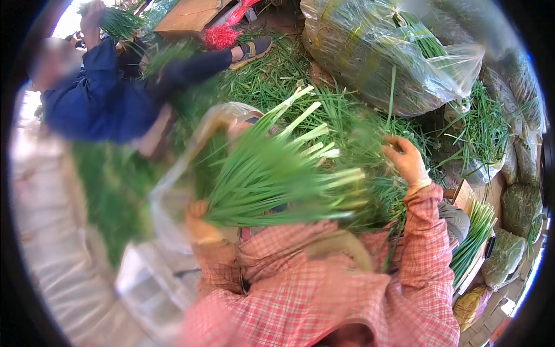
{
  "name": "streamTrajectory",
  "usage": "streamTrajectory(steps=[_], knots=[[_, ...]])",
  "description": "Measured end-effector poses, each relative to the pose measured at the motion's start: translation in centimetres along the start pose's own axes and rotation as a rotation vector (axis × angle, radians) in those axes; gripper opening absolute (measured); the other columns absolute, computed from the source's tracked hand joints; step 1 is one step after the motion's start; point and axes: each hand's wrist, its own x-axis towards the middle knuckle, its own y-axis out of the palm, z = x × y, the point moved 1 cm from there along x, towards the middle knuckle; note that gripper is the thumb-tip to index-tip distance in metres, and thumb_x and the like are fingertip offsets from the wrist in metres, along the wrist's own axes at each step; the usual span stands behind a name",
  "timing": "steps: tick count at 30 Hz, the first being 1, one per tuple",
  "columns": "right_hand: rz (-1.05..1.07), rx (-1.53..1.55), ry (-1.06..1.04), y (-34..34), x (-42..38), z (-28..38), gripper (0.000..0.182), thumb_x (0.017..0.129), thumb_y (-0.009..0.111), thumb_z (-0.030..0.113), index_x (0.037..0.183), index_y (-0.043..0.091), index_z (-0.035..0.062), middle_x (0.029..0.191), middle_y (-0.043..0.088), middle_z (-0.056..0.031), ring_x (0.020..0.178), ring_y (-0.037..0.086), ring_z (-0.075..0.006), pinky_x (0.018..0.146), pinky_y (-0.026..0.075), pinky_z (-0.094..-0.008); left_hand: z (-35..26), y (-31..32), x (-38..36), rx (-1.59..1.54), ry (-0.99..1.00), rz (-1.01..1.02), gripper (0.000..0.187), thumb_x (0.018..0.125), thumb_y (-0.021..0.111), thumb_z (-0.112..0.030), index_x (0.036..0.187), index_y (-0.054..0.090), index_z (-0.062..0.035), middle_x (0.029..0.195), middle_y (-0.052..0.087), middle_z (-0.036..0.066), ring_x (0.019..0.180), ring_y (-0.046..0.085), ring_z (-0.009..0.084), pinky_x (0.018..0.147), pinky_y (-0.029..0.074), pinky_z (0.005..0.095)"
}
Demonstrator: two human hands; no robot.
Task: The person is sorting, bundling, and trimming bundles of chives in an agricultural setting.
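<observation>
Clearly, the left hand [202,222] is clamped on a large bunch of green stalks [260,173], gripping it by the leafy end. The bunch fans out in front of the plaid-sleeved person, its pale cut ends pointing up and to the right, and its middle is blurred.

The right hand [404,162] is raised to the right of the bunch, apart from it, with the fingers bent and thin greens [370,141] by the fingertips. The greens there are smeared, so I cannot tell whether the fingers are closed on any of them.

Loose green leaves [283,72] cover the ground beyond the bunch. A big clear plastic bag [370,58] with greens inside lies at the upper right, and more filled bags [520,202] are piled along the right edge. Below them, another bunch of stalks [471,246] lies near the right sleeve [428,231].

At the upper left, a co-worker in a dark blue jacket [98,98] holds up a smaller bunch [120,23] with one hand [91,22]. Red string [222,36] lies beside a brown box [188,16], close to the co-worker's shoe [252,52].
</observation>
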Motion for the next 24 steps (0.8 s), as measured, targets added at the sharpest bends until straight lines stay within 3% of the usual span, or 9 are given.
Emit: streamTrajectory(steps=[5, 10, 17, 19, 20, 21, 22, 23, 24], knots=[[0.696, 0.253, -0.081, 5.2, 2.4, 10.2, 0.044, 0.078, 0.065, 0.033, 0.107, 0.059, 0.0005, 0.094, 0.063, -0.0096, 0.077, 0.057, -0.0144, 0.07, 0.046, -0.0278, -2.0, 1.6, 1.7, 0.019, 0.055, -0.057, 0.035, 0.093, 0.032, -0.027, 0.06, 0.027, -0.0173, 0.058, 0.024, -0.002, 0.056, 0.025, 0.0128, 0.055, 0.025, 0.028], [0.717, 0.305, 0.014, 7.5, 1.6, 10.2, 0.029, 0.079, 0.064, 0.025, 0.096, 0.062, 0.0018, 0.076, 0.063, -0.0033, 0.062, 0.05, -0.0089, 0.056, 0.041, -0.0232, -0.2, -1.0, 2.3, -0.226, -0.119, 0.053, 0.036, 0.093, 0.03, -0.026, 0.059, 0.024, -0.0175, 0.056, 0.02, -0.003, 0.053, 0.021, 0.0121, 0.053, 0.024, 0.0281], [-0.159, 0.745, 0.162, -6.1, 1.7, -1.9, 0.019, 0.084, 0.058, 0.024, 0.088, 0.058, 0.0057, 0.062, 0.052, 0.0011, 0.044, 0.034, -0.0034, 0.04, 0.026, -0.0173, 1.8, -3.9, 3.2, -0.17, -0.146, 0.02, 0.029, 0.091, 0.035, -0.021, 0.063, 0.037, -0.014, 0.059, 0.034, -0.002, 0.055, 0.031, 0.0115, 0.054, 0.03, 0.0262], [-0.323, 0.273, 0.294, -9.7, 1.6, -8.6, 0.028, 0.082, 0.061, 0.031, 0.09, 0.059, 0.0048, 0.062, 0.054, -0.0001, 0.045, 0.038, -0.0048, 0.041, 0.031, -0.02, 1.8, -3.3, 2.1, 0.065, 0.012, 0.01, 0.024, 0.09, 0.037, -0.019, 0.07, 0.046, -0.0096, 0.065, 0.044, 0.0, 0.06, 0.04, 0.0124, 0.057, 0.036, 0.0258], [-0.336, -0.338, 0.158, -9.4, 0.7, -9.7, 0.035, 0.081, 0.057, 0.038, 0.096, 0.06, 0.0063, 0.087, 0.063, -0.0117, 0.076, 0.059, -0.0251, 0.066, 0.047, -0.0357, 1.8, -2.8, 1.6, 0.211, 0.127, -0.001, 0.023, 0.089, 0.038, -0.018, 0.074, 0.051, -0.0071, 0.068, 0.05, 0.002, 0.063, 0.045, 0.013, 0.059, 0.039, 0.0257], [-0.429, -0.626, 0.065, -7.7, -0.7, -8.6, 0.046, 0.076, 0.061, 0.04, 0.108, 0.057, 0.007, 0.098, 0.06, -0.0174, 0.094, 0.056, -0.0352, 0.083, 0.043, -0.0422, 1.9, -2.9, 1.2, 0.494, 0.292, 0.084, 0.021, 0.089, 0.039, -0.018, 0.079, 0.052, -0.0048, 0.072, 0.052, 0.003, 0.067, 0.047, 0.0144, 0.062, 0.041, 0.0265], [-0.396, -0.715, 0.051, -5.9, -2.4, -5.6, 0.056, 0.074, 0.065, 0.038, 0.118, 0.051, 0.0066, 0.105, 0.059, -0.0184, 0.095, 0.056, -0.0339, 0.084, 0.044, -0.0393, 1.7, -3.6, 0.7, 0.78, 0.46, 0.166, 0.021, 0.088, 0.039, -0.017, 0.084, 0.053, -0.0025, 0.076, 0.055, 0.005, 0.071, 0.05, 0.0158, 0.064, 0.043, 0.0273], [-0.346, -0.359, -0.184, -3.9, -2.7, -5.8, 0.061, 0.072, 0.069, 0.033, 0.123, 0.046, 0.0069, 0.104, 0.058, -0.0165, 0.094, 0.057, -0.0284, 0.082, 0.045, -0.0359, 1.6, -4.5, 1.2, 0.794, 0.442, 0.186, 0.021, 0.088, 0.04, -0.017, 0.086, 0.054, -0.0014, 0.078, 0.056, 0.006, 0.073, 0.051, 0.0164, 0.065, 0.044, 0.0277], [-0.094, -0.022, 0.038, -1.7, -4.5, -0.5, 0.061, 0.073, 0.07, 0.027, 0.124, 0.044, 0.006, 0.1, 0.057, -0.0118, 0.091, 0.055, -0.021, 0.079, 0.046, -0.0315, 1.5, -5.4, 1.6, 0.809, 0.423, 0.205, 0.022, 0.088, 0.04, -0.017, 0.089, 0.055, -0.0003, 0.079, 0.057, 0.006, 0.075, 0.053, 0.017, 0.066, 0.045, 0.0281]])
